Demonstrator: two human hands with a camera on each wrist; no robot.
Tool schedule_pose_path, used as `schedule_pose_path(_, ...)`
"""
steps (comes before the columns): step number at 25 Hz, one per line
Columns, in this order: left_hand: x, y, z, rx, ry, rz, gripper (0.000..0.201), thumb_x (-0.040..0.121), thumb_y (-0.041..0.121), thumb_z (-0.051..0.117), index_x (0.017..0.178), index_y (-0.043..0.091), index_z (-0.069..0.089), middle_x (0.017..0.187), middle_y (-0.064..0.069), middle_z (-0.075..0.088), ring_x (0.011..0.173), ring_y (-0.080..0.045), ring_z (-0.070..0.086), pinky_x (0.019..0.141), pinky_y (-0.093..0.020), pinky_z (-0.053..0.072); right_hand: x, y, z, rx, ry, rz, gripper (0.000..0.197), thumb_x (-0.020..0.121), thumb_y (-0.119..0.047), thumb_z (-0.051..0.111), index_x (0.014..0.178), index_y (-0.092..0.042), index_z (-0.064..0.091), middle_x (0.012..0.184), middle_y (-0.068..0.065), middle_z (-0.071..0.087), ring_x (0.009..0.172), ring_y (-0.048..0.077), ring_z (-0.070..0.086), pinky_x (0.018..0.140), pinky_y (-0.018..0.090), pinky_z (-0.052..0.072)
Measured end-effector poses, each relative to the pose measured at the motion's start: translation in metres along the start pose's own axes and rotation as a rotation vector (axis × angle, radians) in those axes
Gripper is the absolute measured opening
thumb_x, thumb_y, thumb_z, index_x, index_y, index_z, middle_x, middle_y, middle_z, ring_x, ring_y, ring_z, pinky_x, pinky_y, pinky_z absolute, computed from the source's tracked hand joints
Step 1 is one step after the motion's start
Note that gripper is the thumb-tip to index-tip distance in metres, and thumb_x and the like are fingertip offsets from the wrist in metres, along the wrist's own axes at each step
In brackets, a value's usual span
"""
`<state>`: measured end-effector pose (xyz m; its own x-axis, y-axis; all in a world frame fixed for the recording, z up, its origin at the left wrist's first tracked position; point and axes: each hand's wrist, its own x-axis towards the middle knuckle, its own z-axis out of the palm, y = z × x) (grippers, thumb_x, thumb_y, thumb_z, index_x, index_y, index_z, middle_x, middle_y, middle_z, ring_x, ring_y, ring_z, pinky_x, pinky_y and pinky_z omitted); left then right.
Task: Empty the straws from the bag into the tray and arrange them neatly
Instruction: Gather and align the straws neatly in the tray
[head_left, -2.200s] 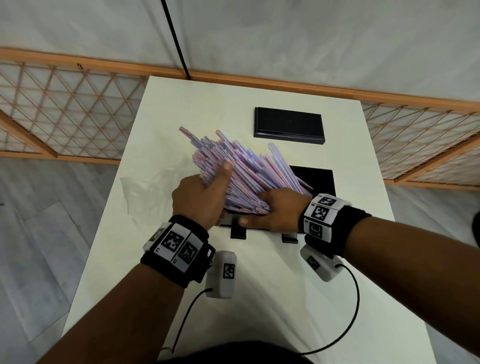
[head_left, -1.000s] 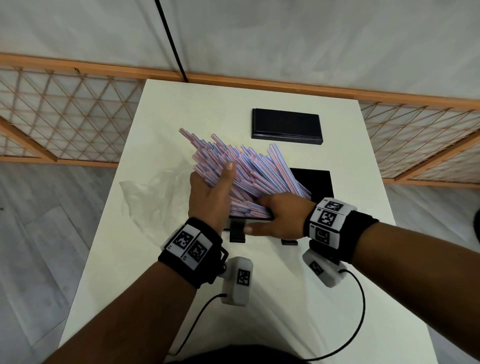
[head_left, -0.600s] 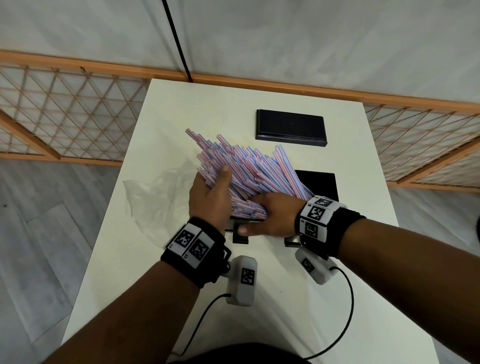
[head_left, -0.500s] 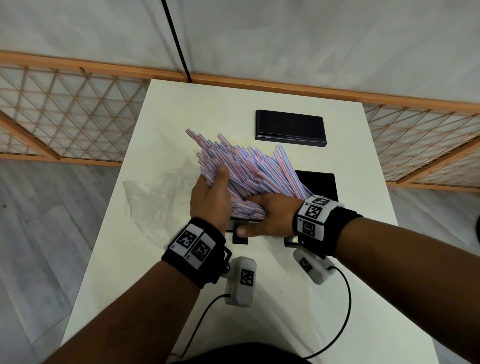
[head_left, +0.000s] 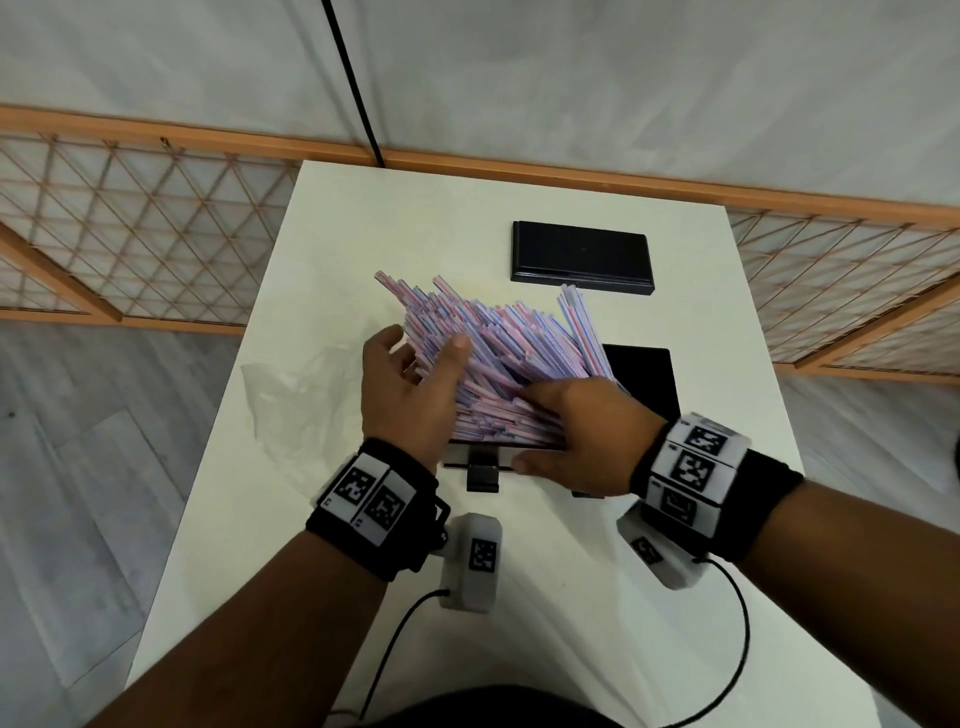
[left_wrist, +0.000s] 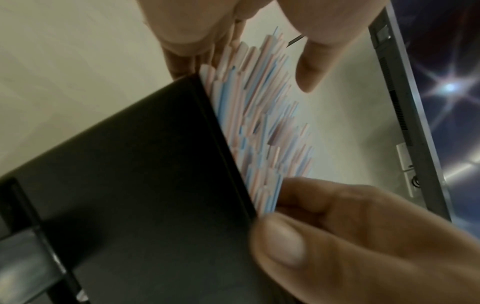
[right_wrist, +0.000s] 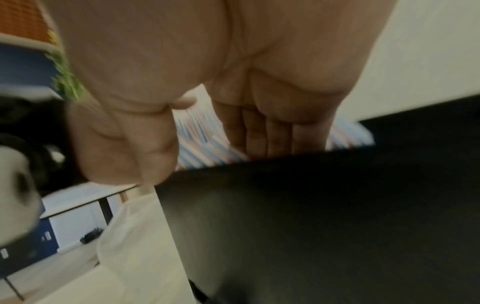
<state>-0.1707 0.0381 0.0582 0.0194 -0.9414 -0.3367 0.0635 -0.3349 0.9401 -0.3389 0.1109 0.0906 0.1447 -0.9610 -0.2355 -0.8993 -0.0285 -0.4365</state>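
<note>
A thick pile of pink, blue and white straws (head_left: 509, 358) lies slanted over the left part of the black tray (head_left: 647, 382), with far ends fanned past its rim. My left hand (head_left: 410, 387) cups the pile's left side: the thumb rests on top and the fingers are spread beside the straws. My right hand (head_left: 582, 434) presses flat fingers on the near ends, with the thumb along the tray's front wall. In the left wrist view the straws (left_wrist: 259, 123) rise above the tray wall (left_wrist: 130, 185). The right wrist view shows straight fingers (right_wrist: 270, 133) on the straws (right_wrist: 200, 144) above the tray (right_wrist: 311, 226).
The empty clear plastic bag (head_left: 296, 400) lies crumpled on the white table (head_left: 415, 218), left of the tray. A flat black lid or box (head_left: 582, 254) sits behind the pile. Two black feet stick out under the tray's near edge. A lattice fence borders the table's far side.
My left hand has loosened its hold; its fingers now spread out at the pile's left side. The straws have fanned a little to the right. My right hand stays pressed on the near ends.
</note>
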Motion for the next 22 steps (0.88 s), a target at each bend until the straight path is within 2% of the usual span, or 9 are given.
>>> schedule_pose_path(3, -0.001, 0.0, 0.005, 0.053, -0.056, -0.039, 0.043, 0.079, 0.058, 0.071, 0.11, 0.032, 0.058, 0.105, 0.011, 0.066, 0.098, -0.009, 0.065, 0.099, -0.045, 0.052, -0.016, 0.011, -0.004, -0.038, 0.006, 0.074, 0.034, 0.078, -0.051, 0.073, 0.089, -0.022, 0.06, 0.076, -0.009, 0.06, 0.07, 0.017, 0.058, 0.065, 0.025, 0.041)
schedule_pose_path(4, -0.003, -0.001, 0.006, 0.082, -0.082, -0.055, 0.045, 0.081, 0.062, 0.067, 0.114, 0.033, 0.058, 0.11, 0.013, 0.066, 0.102, -0.007, 0.064, 0.103, -0.042, 0.048, -0.017, 0.016, -0.002, -0.055, -0.035, 0.124, 0.036, 0.078, -0.055, 0.071, 0.083, -0.021, 0.059, 0.071, -0.008, 0.058, 0.066, 0.016, 0.056, 0.063, 0.026, 0.042)
schedule_pose_path(6, -0.006, -0.008, 0.008, 0.14, -0.142, -0.054, 0.079, 0.07, 0.077, 0.059, 0.131, 0.027, 0.053, 0.126, 0.007, 0.065, 0.116, -0.016, 0.063, 0.108, -0.045, 0.046, -0.018, 0.023, 0.004, -0.042, -0.1, 0.166, 0.038, 0.083, -0.058, 0.063, 0.083, -0.021, 0.062, 0.069, -0.005, 0.062, 0.065, 0.014, 0.058, 0.064, 0.027, 0.046)
schedule_pose_path(7, -0.008, -0.01, 0.009, 0.164, -0.159, -0.046, 0.087, 0.066, 0.081, 0.056, 0.133, 0.026, 0.05, 0.128, 0.005, 0.065, 0.118, -0.02, 0.063, 0.107, -0.047, 0.047, -0.017, 0.024, 0.007, -0.003, -0.108, 0.145, 0.034, 0.087, -0.056, 0.059, 0.085, -0.022, 0.063, 0.07, -0.004, 0.063, 0.065, 0.013, 0.059, 0.064, 0.026, 0.046)
schedule_pose_path(10, -0.01, -0.008, 0.01, 0.179, -0.191, -0.063, 0.091, 0.062, 0.085, 0.055, 0.134, 0.029, 0.046, 0.128, 0.006, 0.064, 0.118, -0.021, 0.063, 0.107, -0.047, 0.047, -0.015, 0.024, 0.007, 0.069, -0.152, 0.07, 0.032, 0.094, -0.052, 0.053, 0.092, -0.022, 0.063, 0.071, -0.005, 0.062, 0.061, 0.005, 0.055, 0.066, 0.025, 0.045)
schedule_pose_path(14, -0.01, -0.003, 0.012, 0.144, -0.197, -0.135, 0.125, 0.047, 0.098, 0.056, 0.146, 0.023, 0.038, 0.139, 0.001, 0.058, 0.125, -0.024, 0.059, 0.109, -0.047, 0.045, -0.005, 0.021, 0.005, -0.069, -0.246, 0.158, 0.055, 0.084, -0.074, 0.047, 0.088, -0.022, 0.064, 0.072, -0.005, 0.066, 0.075, 0.016, 0.064, 0.074, 0.031, 0.054)
schedule_pose_path(18, -0.013, -0.001, 0.014, 0.155, -0.191, -0.133, 0.099, 0.067, 0.082, 0.058, 0.142, 0.021, 0.04, 0.133, 0.001, 0.061, 0.119, -0.022, 0.062, 0.107, -0.046, 0.048, 0.006, 0.015, 0.011, 0.055, -0.249, 0.117, 0.052, 0.085, -0.071, 0.05, 0.111, -0.028, 0.065, 0.095, -0.005, 0.069, 0.093, 0.017, 0.063, 0.087, 0.031, 0.051)
schedule_pose_path(20, -0.012, -0.004, 0.013, 0.208, -0.186, -0.118, 0.089, 0.071, 0.082, 0.055, 0.136, 0.023, 0.042, 0.126, 0.003, 0.061, 0.115, -0.022, 0.063, 0.105, -0.046, 0.048, 0.011, 0.01, 0.012, 0.023, -0.298, 0.15, 0.051, 0.084, -0.074, 0.049, 0.098, -0.026, 0.064, 0.088, -0.004, 0.066, 0.087, 0.017, 0.062, 0.08, 0.029, 0.048)
schedule_pose_path(22, -0.012, -0.006, 0.013, 0.242, -0.188, -0.098, 0.093, 0.062, 0.089, 0.05, 0.13, 0.025, 0.045, 0.122, 0.004, 0.063, 0.111, -0.022, 0.064, 0.103, -0.048, 0.049, 0.016, 0.005, 0.012, 0.014, -0.348, 0.181, 0.047, 0.081, -0.075, 0.052, 0.084, -0.029, 0.057, 0.082, -0.006, 0.063, 0.082, 0.016, 0.06, 0.074, 0.028, 0.045)
